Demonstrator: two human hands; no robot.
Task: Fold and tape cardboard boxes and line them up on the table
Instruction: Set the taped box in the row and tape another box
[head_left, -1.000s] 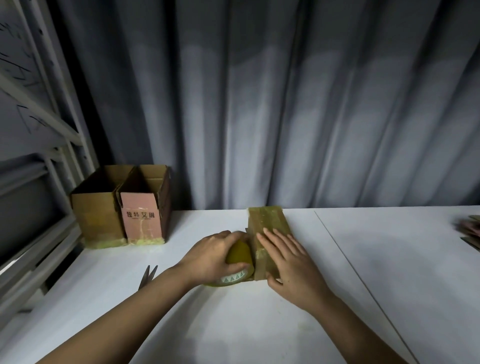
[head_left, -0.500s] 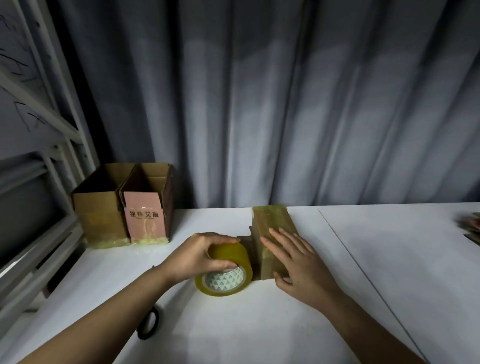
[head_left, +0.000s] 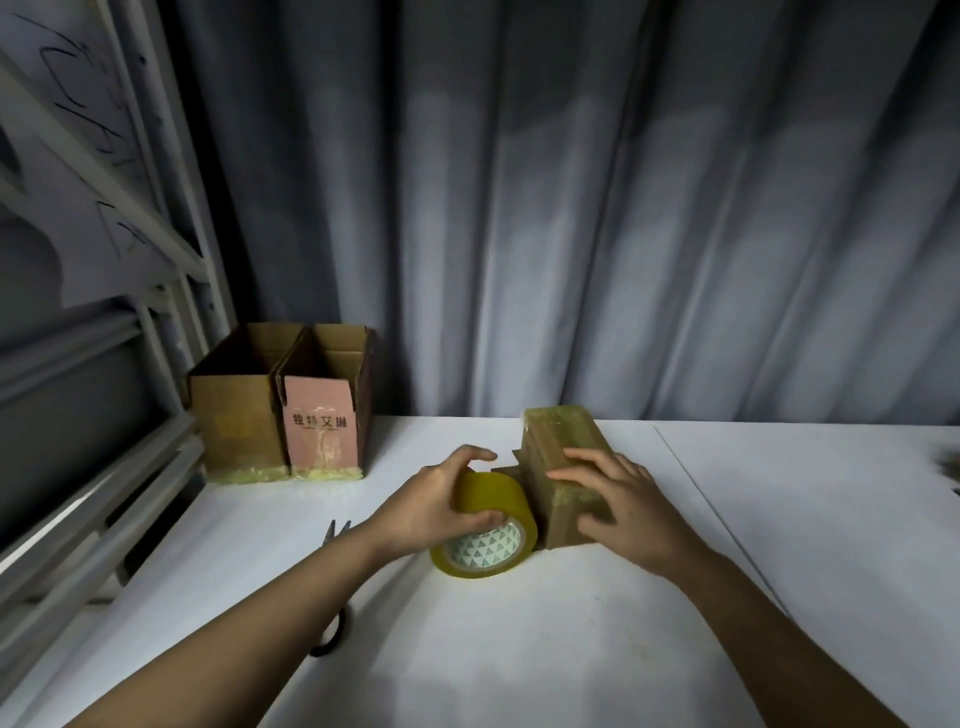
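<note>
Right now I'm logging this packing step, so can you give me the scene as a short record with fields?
left hand: grips the yellow roll of packing tape, which stands on edge on the white table
right hand: fingers straight, pressing on the tape-covered brown cardboard box
finished boxes: two open-topped cardboard boxes side by side at the table's far left; the right one has a pink printed face
scissors: on the table, partly hidden by the left forearm
backdrop: grey curtain
</note>
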